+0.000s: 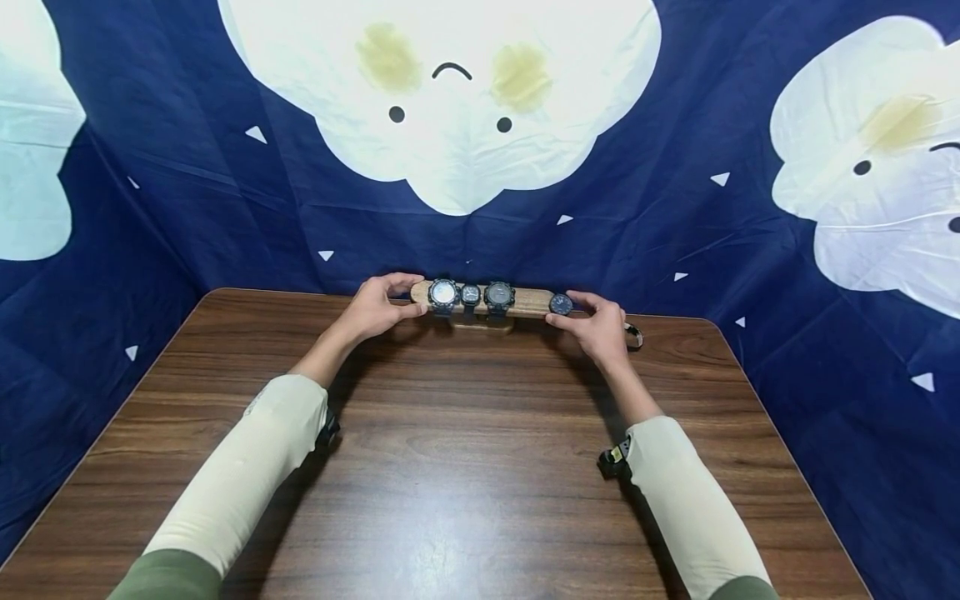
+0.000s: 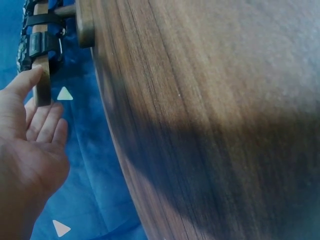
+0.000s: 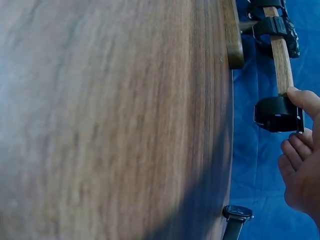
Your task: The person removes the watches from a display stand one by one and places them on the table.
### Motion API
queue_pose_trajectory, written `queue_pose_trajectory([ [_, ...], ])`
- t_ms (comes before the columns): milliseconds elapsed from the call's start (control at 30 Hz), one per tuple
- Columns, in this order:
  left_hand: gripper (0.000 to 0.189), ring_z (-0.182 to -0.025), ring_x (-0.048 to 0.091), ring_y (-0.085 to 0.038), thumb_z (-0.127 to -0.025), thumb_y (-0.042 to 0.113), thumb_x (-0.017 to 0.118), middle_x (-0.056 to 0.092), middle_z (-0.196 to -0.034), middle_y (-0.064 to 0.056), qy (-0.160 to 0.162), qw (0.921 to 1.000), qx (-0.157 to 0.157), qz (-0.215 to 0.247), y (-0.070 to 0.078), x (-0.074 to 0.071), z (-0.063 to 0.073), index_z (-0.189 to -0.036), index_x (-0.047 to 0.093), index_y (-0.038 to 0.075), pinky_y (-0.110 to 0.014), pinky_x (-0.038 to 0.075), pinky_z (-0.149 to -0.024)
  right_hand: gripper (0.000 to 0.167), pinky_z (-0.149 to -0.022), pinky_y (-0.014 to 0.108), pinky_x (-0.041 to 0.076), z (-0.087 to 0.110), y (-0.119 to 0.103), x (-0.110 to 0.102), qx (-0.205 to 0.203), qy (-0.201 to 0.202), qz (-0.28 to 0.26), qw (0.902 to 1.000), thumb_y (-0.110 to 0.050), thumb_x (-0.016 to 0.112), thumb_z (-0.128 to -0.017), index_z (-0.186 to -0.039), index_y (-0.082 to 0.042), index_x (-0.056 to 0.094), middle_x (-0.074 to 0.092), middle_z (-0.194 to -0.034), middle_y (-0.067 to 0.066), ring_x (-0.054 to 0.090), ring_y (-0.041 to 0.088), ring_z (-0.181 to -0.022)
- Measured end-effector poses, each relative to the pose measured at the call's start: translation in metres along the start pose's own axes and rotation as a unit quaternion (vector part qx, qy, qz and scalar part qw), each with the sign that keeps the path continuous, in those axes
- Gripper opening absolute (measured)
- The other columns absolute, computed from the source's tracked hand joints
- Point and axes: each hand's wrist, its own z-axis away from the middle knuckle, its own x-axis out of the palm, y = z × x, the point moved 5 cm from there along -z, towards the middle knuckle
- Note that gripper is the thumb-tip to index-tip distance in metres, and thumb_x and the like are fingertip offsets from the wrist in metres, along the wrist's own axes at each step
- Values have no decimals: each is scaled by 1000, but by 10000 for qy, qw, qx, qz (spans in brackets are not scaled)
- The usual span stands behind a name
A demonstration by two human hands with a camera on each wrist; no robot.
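A wooden watch stand stands at the table's back edge, its long bar (image 1: 531,302) raised on a short base (image 1: 480,325). Three dark watches, one with a pale dial (image 1: 444,292), are strapped round the bar left of its middle. My left hand (image 1: 378,307) grips the bar's left end, thumb on the near side and fingers beyond. At the other end, my right hand (image 1: 600,329) pinches a black watch (image 1: 561,304) between thumb and fingers. In the right wrist view this watch's closed strap (image 3: 276,111) loops at the bar's end; how far the bar reaches inside is hidden.
Another watch (image 3: 238,212) lies at the table's back edge, right of the stand and partly behind my right hand in the head view. The brown wooden table (image 1: 465,450) spreads in front. A blue cloth (image 1: 337,217) with cloud faces hangs behind it.
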Motion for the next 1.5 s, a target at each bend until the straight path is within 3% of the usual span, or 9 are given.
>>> queue_pose_trajectory([
  [200, 60, -137, 66, -39, -93, 18, 90, 73, -142, -22, 14, 10000, 8, -41, 1, 0, 1, -147, 69, 4, -56, 47, -118, 63, -123, 54, 39, 4, 1, -4, 27, 6, 111, 9999, -33, 101, -80, -134, -8, 80, 79, -134, 15, 58, 39, -141],
  [467, 60, -138, 65, -39, -93, 20, 91, 72, -144, -21, 17, 10000, -24, -30, 0, 0, 0, -148, 69, 4, -56, 46, -118, 61, -108, 51, 56, 9, 2, -8, 8, 47, -23, 10000, -25, 102, -79, -132, -4, 80, 78, -131, 20, 74, 39, -123],
  [633, 60, -139, 65, -38, -94, 20, 91, 72, -144, -20, 3, 10000, -14, -49, -2, 0, -2, -147, 69, 5, -54, 45, -120, 60, -111, 51, 55, 12, 4, -12, 39, 76, 99, 9999, -27, 102, -79, -131, -5, 81, 78, -132, 18, 71, 36, -129],
  [833, 59, -139, 66, -36, -94, 20, 91, 73, -144, -19, 6, 10000, 15, -65, -3, 0, -2, -147, 70, 5, -52, 45, -120, 61, -116, 57, 40, 16, 5, -19, 48, 89, 369, 9993, -31, 102, -79, -132, -8, 81, 79, -131, 17, 70, 37, -128],
  [933, 58, -140, 65, -37, -94, 20, 90, 72, -144, -20, -14, 10000, 16, -70, -2, 0, -1, -147, 69, 5, -53, 44, -121, 61, -116, 57, 38, 18, 4, -21, 12, 75, 384, 9992, -29, 101, -79, -132, -7, 81, 80, -129, 18, 71, 38, -125],
  [1100, 58, -140, 65, -35, -95, 19, 90, 73, -144, -19, -39, 10000, -14, -18, 0, -1, -1, -147, 70, 5, -52, 45, -121, 59, -103, 39, 55, 19, 3, -23, -43, 60, 192, 9998, -24, 102, -79, -130, -4, 81, 81, -123, 19, 76, 37, -117],
  [1233, 57, -140, 65, -35, -95, 19, 90, 73, -144, -19, -44, 10000, -36, -34, 1, -1, 0, -147, 70, 5, -52, 45, -120, 59, -84, 18, 56, 20, 4, -25, -69, 86, 78, 9999, -20, 103, -78, -130, -2, 80, 82, -118, 20, 79, 33, -105],
  [1333, 58, -140, 65, -35, -95, 19, 90, 72, -144, -19, -44, 10000, -46, -44, 2, -1, 0, -147, 69, 5, -52, 46, -120, 58, -76, 10, 53, 21, 5, -26, -107, 125, -16, 9999, -16, 103, -77, -129, -1, 80, 82, -111, 21, 77, 22, -92],
  [1500, 58, -139, 66, -35, -95, 18, 90, 73, -143, -20, -33, 10000, -30, -62, 3, -1, 0, -147, 69, 3, -52, 45, -120, 59, -72, 9, 53, 22, 7, -28, -80, 88, -216, 9997, -11, 103, -77, -130, 1, 79, 82, -105, 23, 68, -3, -78],
])
